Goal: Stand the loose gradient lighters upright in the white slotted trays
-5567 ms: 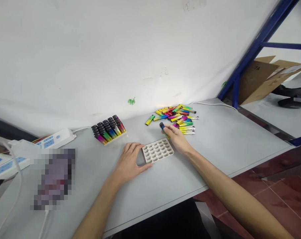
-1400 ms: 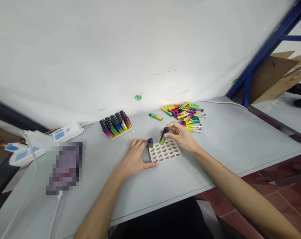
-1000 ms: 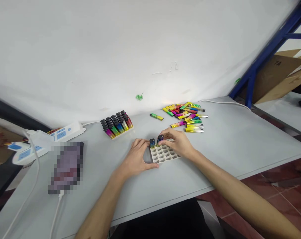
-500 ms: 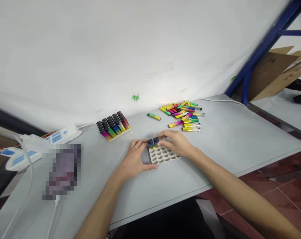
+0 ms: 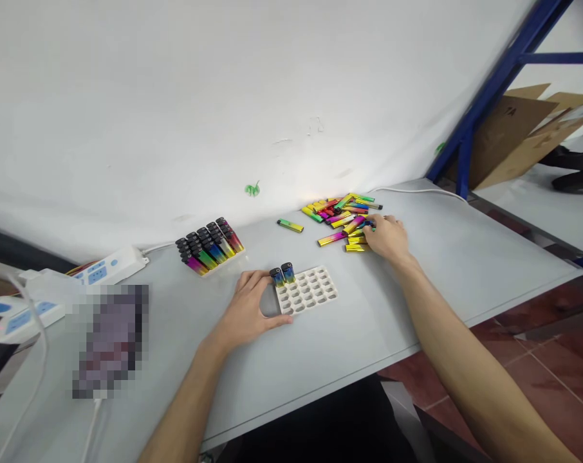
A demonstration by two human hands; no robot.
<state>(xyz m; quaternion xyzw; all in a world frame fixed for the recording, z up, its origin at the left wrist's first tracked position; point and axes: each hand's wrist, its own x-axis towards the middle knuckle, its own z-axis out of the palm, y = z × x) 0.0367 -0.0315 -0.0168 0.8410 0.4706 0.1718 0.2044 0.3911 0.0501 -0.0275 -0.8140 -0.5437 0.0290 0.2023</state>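
My left hand steadies a white tray full of oval holes, its fingers along the left side and its thumb at the near corner. Two blue lighters with black tops stand upright in the tray's far left holes. At the right end of a loose pile of shiny coloured lighters, my right hand has its fingers curled down around a blue lighter. That lighter is mostly covered by the fingers and other lighters.
A second tray with several rows of upright lighters stands back left. One green-yellow lighter lies apart from the pile. Power strips, a blurred-out object and white cables are at the left. Blue frame bars and cardboard boxes rise at right.
My right hand has left the tray and moved right and away from me to the loose lighters. Both blue lighters remain in the tray, with my left hand still against it.
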